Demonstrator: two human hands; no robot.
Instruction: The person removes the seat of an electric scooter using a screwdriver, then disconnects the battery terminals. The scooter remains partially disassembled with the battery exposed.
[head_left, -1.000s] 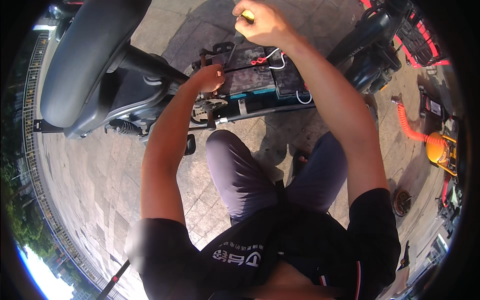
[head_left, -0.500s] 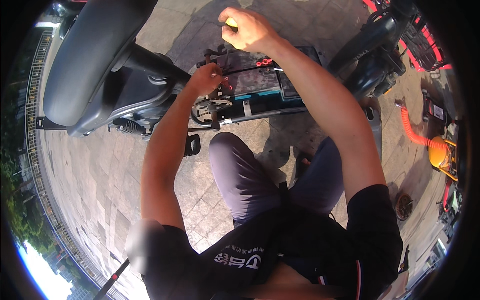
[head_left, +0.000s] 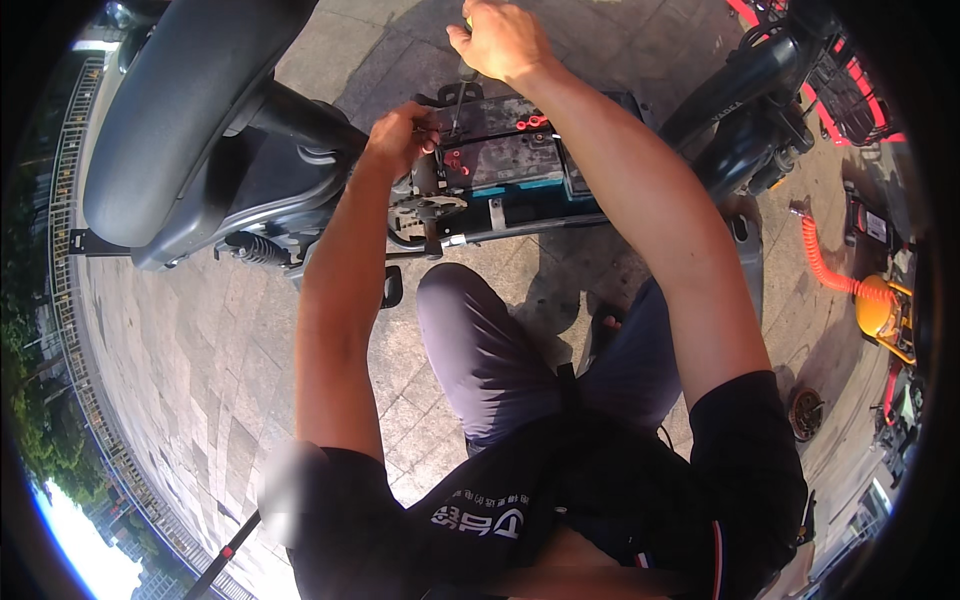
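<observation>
My right hand (head_left: 505, 42) is closed around the yellow handle of a screwdriver (head_left: 468, 22) above the battery bay of an electric bike (head_left: 300, 150). A thin metal shaft runs down below that hand toward the left end of the bay. At this end my left hand (head_left: 398, 138) has its fingers pinched together, and what they hold is hidden. Dark batteries (head_left: 500, 155) with teal edging lie in the bay beneath my hands. Red terminal pieces (head_left: 532, 123) and a black cable show on top of them.
The bike's seat (head_left: 190, 120) rises at the left, and a pedal (head_left: 392, 287) sticks out toward me. On the paving at the right are an orange coiled hose (head_left: 822, 255), a yellow-orange tank (head_left: 876, 312) and a round rusty-looking part (head_left: 805, 413). Red bike parts (head_left: 860, 85) stand farther right.
My right hand has risen slightly away from me, and the metal shaft now shows below it. My left hand has shifted a little left and farther from me at the batteries' left end.
</observation>
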